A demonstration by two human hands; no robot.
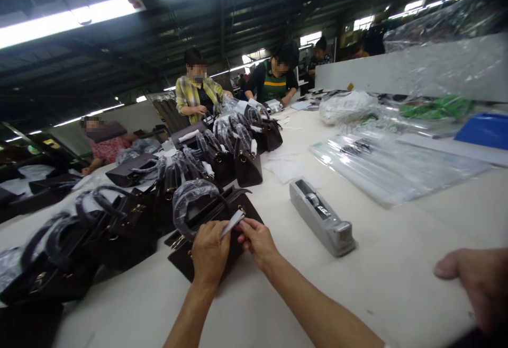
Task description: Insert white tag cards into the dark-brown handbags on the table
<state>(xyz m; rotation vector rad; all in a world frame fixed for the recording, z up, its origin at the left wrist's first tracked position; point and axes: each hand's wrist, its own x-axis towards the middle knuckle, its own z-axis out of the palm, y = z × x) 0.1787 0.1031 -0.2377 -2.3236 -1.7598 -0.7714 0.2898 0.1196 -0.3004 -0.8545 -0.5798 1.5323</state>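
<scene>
A long white work table (pixel 381 284) fills most of the frame, from the lower edge to the upper middle. On its left half stands a long row of dark brown leather handbags (pixel 222 157) with handles wrapped in clear plastic; the row goes from the lower left corner to the centre top. At the right side of the table lies a flat stack of clear plastic sleeves (pixel 392 168), and above it, at the upper right, more crumpled clear plastic film (pixel 444 46) rests on a white partition.

In the lower centre lies one flat dark brown handbag (pixel 206 221) on the table, its wrapped handle curving up on the left. Just to the right of it, a little apart, stands a grey tape dispenser (pixel 321 215), placed diagonally.

The left hand (pixel 209 252) rests on this flat handbag and is pinching a small white paper strip (pixel 232 223) between thumb and fingers. The right hand (pixel 257 239) is touching the other end of the same strip, its fingertips closed on it, directly over the bag's front edge.

At the lower right edge, another person's hand (pixel 476 279) lies on the table. Three workers (pixel 198 91) stand at the far end of the table, in the upper middle of the frame.
</scene>
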